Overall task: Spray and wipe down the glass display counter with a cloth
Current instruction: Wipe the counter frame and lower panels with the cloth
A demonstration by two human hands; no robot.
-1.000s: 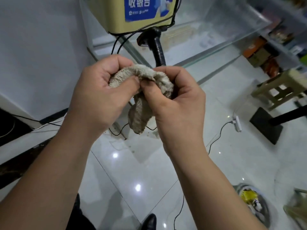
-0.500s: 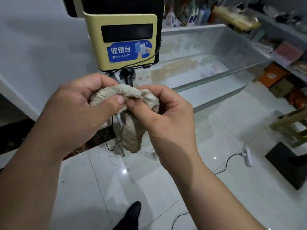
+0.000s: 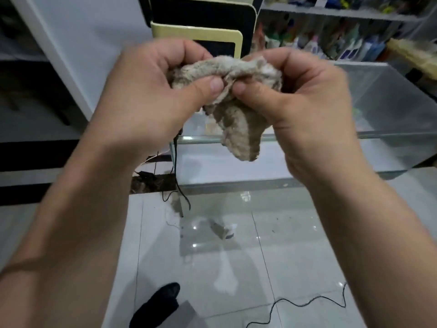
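Pinching of the cloth [image 3: 238,129] by thumb and curled fingers of left hand [image 3: 151,95] and right hand [image 3: 305,102] is recorded, in front of the glass display counter [image 3: 390,107]. A flat pad should probably be folded before wiping is begun.

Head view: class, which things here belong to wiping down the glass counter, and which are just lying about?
Belong to the job:
- cloth, pinched by the left hand and the right hand
- glass display counter

Just lying about:
- yellow terminal
- shelf bottles
- floor cable
- black shoe
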